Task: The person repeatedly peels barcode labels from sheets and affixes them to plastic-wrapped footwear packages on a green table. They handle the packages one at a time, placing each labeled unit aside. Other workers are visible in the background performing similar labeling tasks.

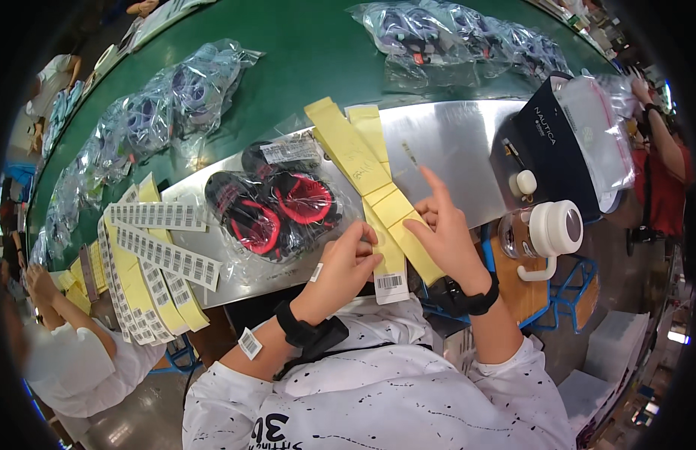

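Note:
Long yellow label backing strips (355, 161) lie across the metal plate in front of me, crossing one another. My left hand (346, 262) is closed, its thumb and fingertips pinching the edge of a yellow strip whose near end carries a white barcode label (391, 283). On the right, my right hand (449, 229) presses its thumb on another yellow strip, with the index finger stretched out and the other fingers curled. Just left of my left hand lies a clear plastic bag of black and red shoes (276, 206). Small barcode labels (250, 343) are stuck on my left forearm.
Barcode label strips (164, 251) fan out at the left. Bagged bluish shoes line the green table (310, 52). A dark blue box (547, 139) and a white-lidded bottle (556, 229) stand at the right. A co-worker's hands (44, 285) are at the far left.

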